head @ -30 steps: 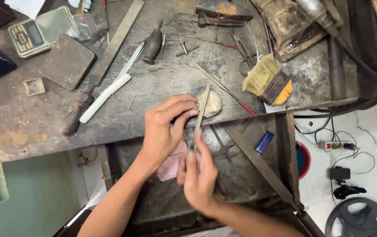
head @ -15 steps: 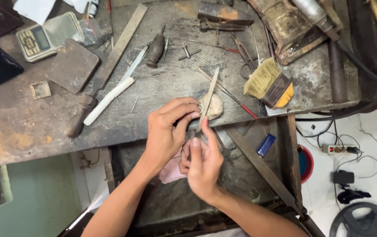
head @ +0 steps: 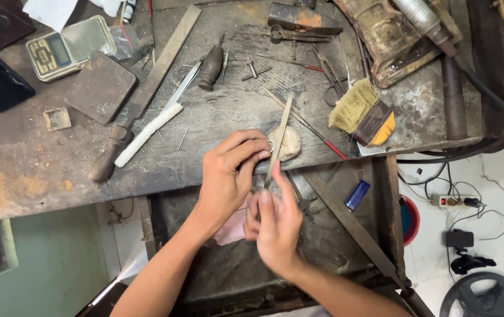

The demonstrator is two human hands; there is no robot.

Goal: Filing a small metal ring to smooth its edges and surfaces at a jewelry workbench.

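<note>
1. Low in the middle of the frame, the right hand [head: 275, 226] is closed around the near end of a thin flat file [head: 279, 140], fingers pressed together on it. It looks motion-blurred, so a hurried stroke could skid off the work and rake the other hand's fingertips.

2. Just above and left of it, the left hand [head: 228, 173] pinches a small metal ring [head: 270, 145] between thumb and fingertips, bracing it against a pale rounded bench block [head: 290, 142] at the front edge of the surface [head: 41, 170]. The ring is tiny and the grip shallow; in my judgement a sideways push from the file could flick it out of the pinch.

3. Directly beneath both hands, the surface is cut away over a dark tray [head: 334, 235] holding a blue lighter [head: 357, 195] and scraps. A dropped ring would likely fall among that clutter and be hard to find.

4. Further up, centre right, a straw-bristled brush [head: 360, 111] and a red-handled tool [head: 322, 141] lie close to the file's far tip; a long stroke could knock into them.

5. Toward the upper left, a white-handled knife [head: 152, 126], a large wooden-handled file [head: 146, 94] and a small scale [head: 67, 47] lie well apart from the work and seem at little risk.
</note>
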